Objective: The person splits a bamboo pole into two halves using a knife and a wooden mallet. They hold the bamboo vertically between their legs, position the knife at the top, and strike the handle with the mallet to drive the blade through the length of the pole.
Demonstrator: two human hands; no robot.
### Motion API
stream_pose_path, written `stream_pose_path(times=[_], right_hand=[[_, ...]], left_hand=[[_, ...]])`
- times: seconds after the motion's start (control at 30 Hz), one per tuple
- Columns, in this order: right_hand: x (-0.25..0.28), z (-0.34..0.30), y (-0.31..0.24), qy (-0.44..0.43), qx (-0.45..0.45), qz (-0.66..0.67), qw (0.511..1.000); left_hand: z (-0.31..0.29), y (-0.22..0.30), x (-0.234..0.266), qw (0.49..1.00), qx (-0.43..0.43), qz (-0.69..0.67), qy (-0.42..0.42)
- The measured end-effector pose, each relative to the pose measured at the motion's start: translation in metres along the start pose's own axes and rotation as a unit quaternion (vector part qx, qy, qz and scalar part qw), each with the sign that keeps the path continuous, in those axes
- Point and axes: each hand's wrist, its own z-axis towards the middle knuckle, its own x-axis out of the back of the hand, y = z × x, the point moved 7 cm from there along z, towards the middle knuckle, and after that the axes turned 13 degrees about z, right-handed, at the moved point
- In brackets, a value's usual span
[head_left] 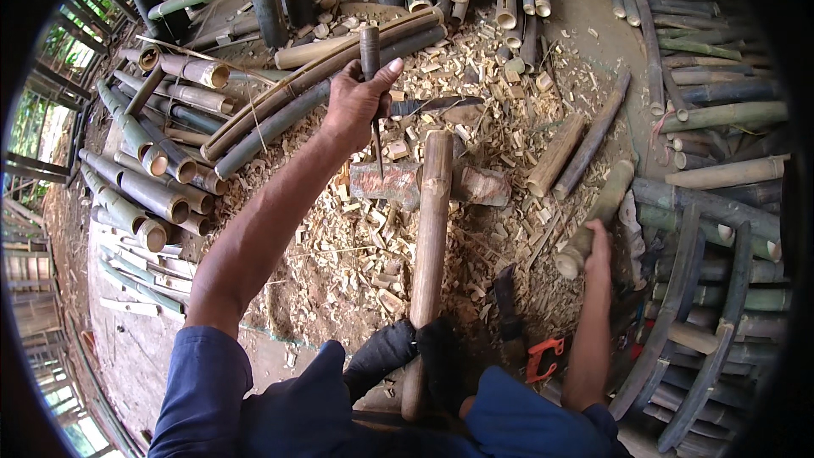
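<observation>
My left hand (363, 100) is closed around a chisel (370, 49), its dark ribbed handle rising above the fist and its thin blade pointing down. Beneath the blade tip lies a rough wooden block (377, 182). A bamboo pole (432, 237) rests across the blocks, its near end running between my dark-clad feet (381, 356). To the right, my right hand (599, 246) is wrapped round a short, thick bamboo piece (606, 203), which lies tilted; part of the grip is hidden.
Wood chips (339, 263) cover the ground. A dark blade (437, 105) lies beyond the block, and an orange-handled tool (543, 360) near my right leg. Bamboo poles (161, 195) are piled left, with more stacked right (721, 119). A bamboo frame (678, 305) leans at the right.
</observation>
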Motion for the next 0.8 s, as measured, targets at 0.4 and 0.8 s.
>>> stream_pose_path(times=[0.4, 0.8], right_hand=[[-0.053, -0.157, -0.090, -0.196, 0.064, 0.356, 0.911], [-0.061, -0.207, -0.094, -0.260, 0.139, 0.177, 0.939]], left_hand=[[-0.024, 0.045, -0.109, 0.973, -0.049, -0.036, -0.222], [-0.040, 0.044, -0.131, 0.969, -0.090, 0.007, -0.231]])
